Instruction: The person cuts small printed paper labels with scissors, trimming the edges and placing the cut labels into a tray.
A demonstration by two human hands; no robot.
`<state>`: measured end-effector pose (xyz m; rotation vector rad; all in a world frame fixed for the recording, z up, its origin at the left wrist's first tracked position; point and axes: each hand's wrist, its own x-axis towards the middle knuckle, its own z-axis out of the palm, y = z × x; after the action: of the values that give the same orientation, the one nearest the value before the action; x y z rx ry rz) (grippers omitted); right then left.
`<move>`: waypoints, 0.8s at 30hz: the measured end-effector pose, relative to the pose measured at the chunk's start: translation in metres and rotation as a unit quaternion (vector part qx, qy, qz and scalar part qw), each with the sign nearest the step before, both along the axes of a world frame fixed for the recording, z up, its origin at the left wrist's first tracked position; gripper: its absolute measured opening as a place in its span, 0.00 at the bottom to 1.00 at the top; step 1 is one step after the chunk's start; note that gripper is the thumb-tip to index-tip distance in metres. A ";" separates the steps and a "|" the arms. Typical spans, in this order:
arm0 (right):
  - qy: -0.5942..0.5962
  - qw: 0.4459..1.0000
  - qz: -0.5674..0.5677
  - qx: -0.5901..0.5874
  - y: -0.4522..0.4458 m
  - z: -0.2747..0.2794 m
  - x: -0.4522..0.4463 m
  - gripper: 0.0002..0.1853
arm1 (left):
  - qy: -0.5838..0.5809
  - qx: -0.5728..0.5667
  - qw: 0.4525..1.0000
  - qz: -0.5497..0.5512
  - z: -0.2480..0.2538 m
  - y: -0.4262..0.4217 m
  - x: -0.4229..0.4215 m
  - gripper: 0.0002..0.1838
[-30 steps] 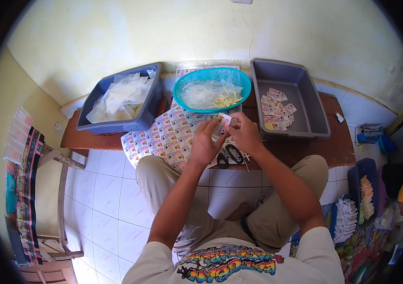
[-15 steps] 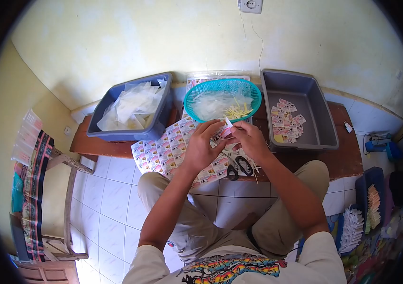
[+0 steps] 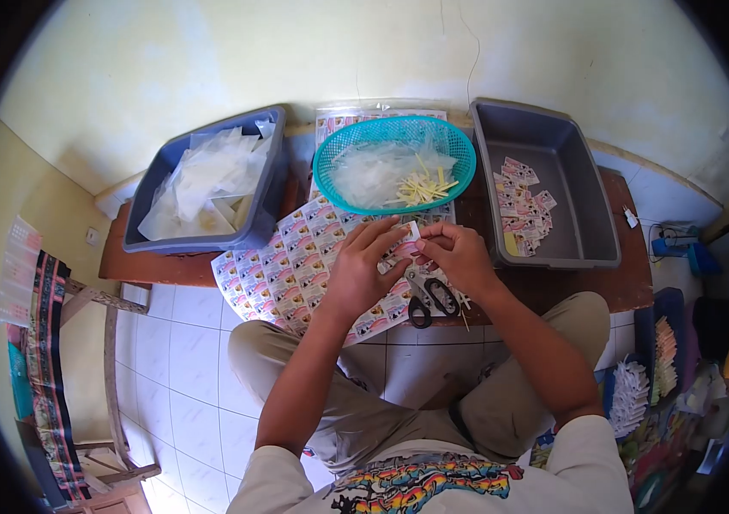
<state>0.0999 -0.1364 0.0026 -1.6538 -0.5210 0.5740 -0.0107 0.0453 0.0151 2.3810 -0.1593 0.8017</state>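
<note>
My left hand (image 3: 361, 267) and my right hand (image 3: 460, 260) meet over the front of the bench. Between their fingertips is a small printed label (image 3: 413, 232) with a white edge, pinched from both sides. Beneath them lies a printed label sheet (image 3: 283, 278) with rows of repeated colour pictures, hanging over the bench's front edge. Black-handled scissors (image 3: 420, 311) rest on the sheet just below my hands. A turquoise basket (image 3: 325, 182) behind the hands carries clear plastic bags (image 3: 381, 176) and thin pale yellow strips (image 3: 424, 188).
To the left, a grey tub (image 3: 263, 210) is heaped with translucent plastic sheets (image 3: 210, 176). A second grey tub (image 3: 574, 201) at right contains cut labels (image 3: 523, 210). Both stand on a brown wooden bench (image 3: 621, 283) against the wall. White folded items (image 3: 628, 398) sit low at right.
The view has tilted down slightly, so the bench things appear higher. My right fingers have shifted on the label, which stays between both hands.
</note>
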 end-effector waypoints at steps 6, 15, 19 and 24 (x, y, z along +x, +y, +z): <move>0.015 1.000 -0.014 -0.013 -0.002 -0.003 0.001 0.11 | 0.000 0.004 1.000 0.012 -0.016 0.004 -0.001 0.22; 0.025 0.996 -0.022 -0.088 -0.011 -0.010 0.002 0.12 | 0.017 0.003 1.000 0.001 -0.033 -0.002 -0.004 0.12; 0.061 0.996 0.001 -0.072 -0.014 -0.013 -0.001 0.16 | 0.023 -0.018 1.000 0.007 -0.040 0.004 -0.007 0.12; -0.125 0.973 0.054 -0.188 -0.023 -0.010 -0.014 0.21 | 0.035 -0.029 0.999 0.030 -0.049 0.008 -0.014 0.13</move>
<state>0.0855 -0.1592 -0.0069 -2.0839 -0.7235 0.5713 -0.0251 0.0529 -0.0343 2.3649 -0.0348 0.7400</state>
